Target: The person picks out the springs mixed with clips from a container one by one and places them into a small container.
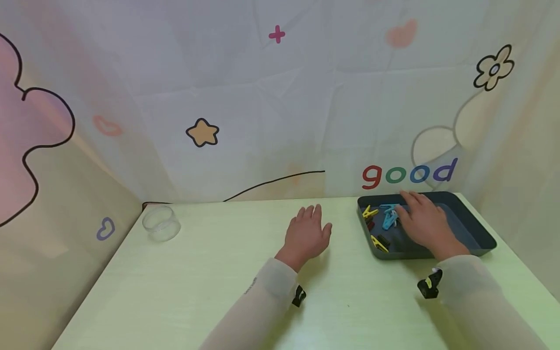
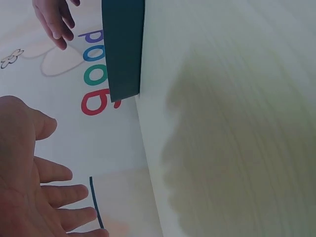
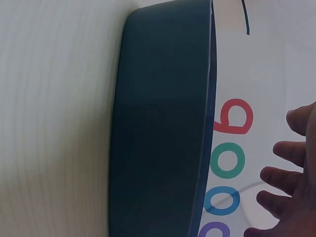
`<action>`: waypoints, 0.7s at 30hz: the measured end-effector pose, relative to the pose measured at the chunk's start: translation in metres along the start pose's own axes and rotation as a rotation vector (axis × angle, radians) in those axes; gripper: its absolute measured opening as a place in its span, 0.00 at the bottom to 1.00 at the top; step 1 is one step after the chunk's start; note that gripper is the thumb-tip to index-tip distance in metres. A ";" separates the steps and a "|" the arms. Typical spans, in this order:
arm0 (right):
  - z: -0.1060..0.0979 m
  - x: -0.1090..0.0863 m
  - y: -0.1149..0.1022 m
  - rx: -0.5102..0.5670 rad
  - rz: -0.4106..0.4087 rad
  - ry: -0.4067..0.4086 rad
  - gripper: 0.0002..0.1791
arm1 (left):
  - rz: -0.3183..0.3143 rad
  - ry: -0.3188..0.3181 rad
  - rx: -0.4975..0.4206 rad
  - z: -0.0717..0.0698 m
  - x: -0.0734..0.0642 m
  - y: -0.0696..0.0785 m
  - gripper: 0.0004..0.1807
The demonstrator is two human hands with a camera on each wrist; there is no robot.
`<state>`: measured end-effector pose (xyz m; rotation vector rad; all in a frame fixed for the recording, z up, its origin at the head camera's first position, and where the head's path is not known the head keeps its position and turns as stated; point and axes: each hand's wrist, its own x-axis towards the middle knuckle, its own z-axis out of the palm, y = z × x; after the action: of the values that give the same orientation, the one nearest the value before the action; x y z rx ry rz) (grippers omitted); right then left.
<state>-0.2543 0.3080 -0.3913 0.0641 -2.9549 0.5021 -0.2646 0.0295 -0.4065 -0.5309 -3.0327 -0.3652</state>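
Note:
Above the dark blue-grey tray (image 1: 474,218) at the right, my right hand (image 1: 422,221) hovers with its fingers spread and nothing in them. Several small clips lie in the tray's left part: blue clips (image 1: 389,219), a yellow clip (image 1: 369,212) with a dark red one below it, and another yellow clip (image 1: 378,244) beside a black one. My left hand (image 1: 306,237) is held over the table left of the tray, palm down, holding nothing. Its fingers look straight in the left wrist view. The right hand hides part of the tray's inside.
A clear round dish (image 1: 162,223) stands at the table's far left corner. Behind the pale table (image 1: 218,291) hangs a printed curtain (image 1: 262,97), close to the back edge and the tray. Both sleeves carry a dark wrist device.

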 end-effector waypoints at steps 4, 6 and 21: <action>0.000 -0.001 0.004 0.005 0.015 0.004 0.35 | -0.004 -0.005 -0.004 0.002 0.002 0.003 0.33; -0.001 -0.001 0.005 0.010 0.018 0.001 0.35 | -0.001 -0.002 -0.003 0.003 0.003 0.004 0.33; -0.003 -0.005 0.019 0.002 0.043 0.046 0.35 | 0.017 -0.017 0.004 0.004 0.007 0.017 0.33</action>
<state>-0.2503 0.3275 -0.3956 -0.0106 -2.9163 0.5054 -0.2652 0.0477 -0.4058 -0.5620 -3.0429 -0.3549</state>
